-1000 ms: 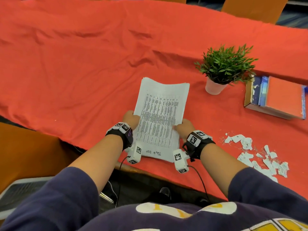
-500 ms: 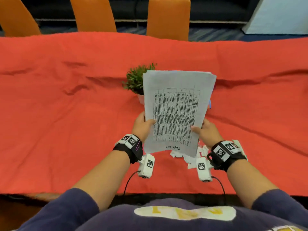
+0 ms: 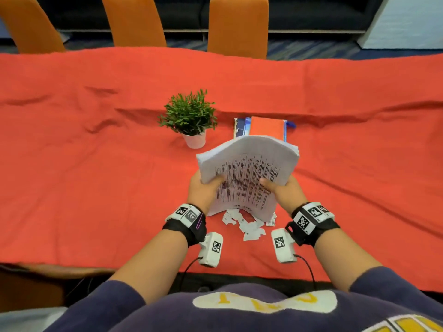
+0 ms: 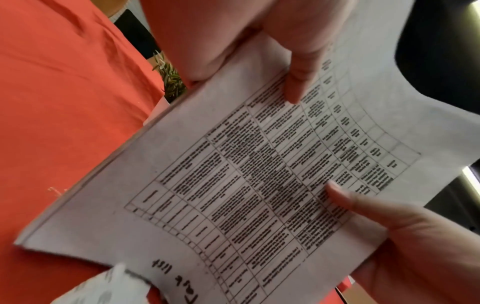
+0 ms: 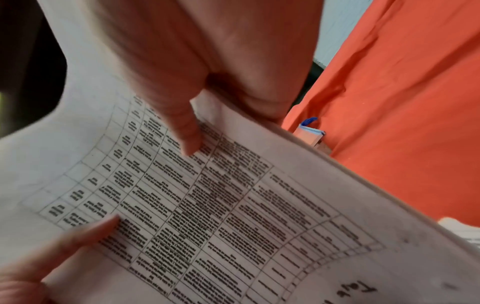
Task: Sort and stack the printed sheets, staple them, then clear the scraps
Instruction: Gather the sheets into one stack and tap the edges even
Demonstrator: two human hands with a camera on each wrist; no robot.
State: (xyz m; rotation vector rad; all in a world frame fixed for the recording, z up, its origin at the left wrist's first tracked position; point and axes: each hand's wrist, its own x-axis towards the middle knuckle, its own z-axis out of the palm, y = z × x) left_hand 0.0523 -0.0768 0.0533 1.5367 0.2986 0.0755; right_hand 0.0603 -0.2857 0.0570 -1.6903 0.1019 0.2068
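Nearest the person, torn paper scraps point(image 3: 247, 224) lie on the red tablecloth point(image 3: 96, 178). Just above them the left hand point(image 3: 203, 191) and right hand point(image 3: 285, 192) each grip a side of the stack of printed sheets point(image 3: 247, 176), thumbs on top, bowing it upward. Beyond stand a small potted plant point(image 3: 189, 118) and a pile of books point(image 3: 262, 128)

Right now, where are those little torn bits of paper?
In the head view the paper scraps lie on the red tablecloth, just below the stack of sheets, between the person's two wrists near the table's front edge.
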